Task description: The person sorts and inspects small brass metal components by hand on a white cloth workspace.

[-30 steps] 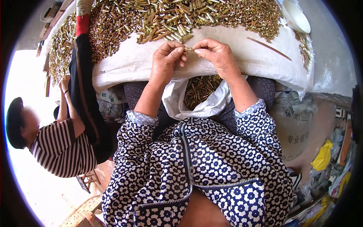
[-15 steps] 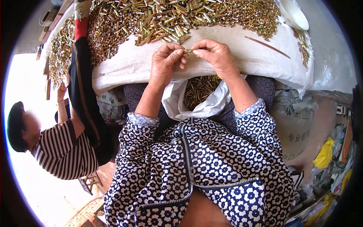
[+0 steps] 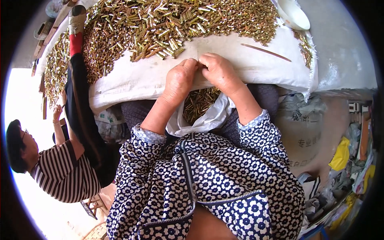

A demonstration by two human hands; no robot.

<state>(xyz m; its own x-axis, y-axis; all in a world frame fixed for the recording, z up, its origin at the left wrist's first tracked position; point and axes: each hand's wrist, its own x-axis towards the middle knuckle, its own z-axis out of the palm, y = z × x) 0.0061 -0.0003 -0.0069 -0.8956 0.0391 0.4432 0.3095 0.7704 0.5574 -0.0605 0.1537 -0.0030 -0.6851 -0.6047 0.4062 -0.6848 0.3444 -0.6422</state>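
Note:
My left hand [image 3: 180,79] and my right hand [image 3: 220,73] meet fingertip to fingertip just above the near part of a white cloth [image 3: 140,78]. Both have their fingers curled into a pinch, knuckles up, so whatever lies between them is hidden. Beyond them spreads a heap of slim brass-coloured metal tubes [image 3: 170,47]. Small nut-like metal pieces [image 3: 256,30] lie heaped at its right. Below my wrists, a white plastic bag [image 3: 208,125] sits at my lap, holding many thin brass-coloured metal pieces [image 3: 199,105].
A thin brown stick [image 3: 266,52] lies on the cloth to the right. Behind it stands a white bowl [image 3: 294,15]. At the left sits a person in a striped shirt [image 3: 66,174], one leg stretched along the heap. Plastic bags [image 3: 340,154] are piled at the lower right.
My hands have rolled inward and curled, covering the small brass-coloured metal piece that showed between my fingertips. The view has shifted, so the heap and stick sit farther left.

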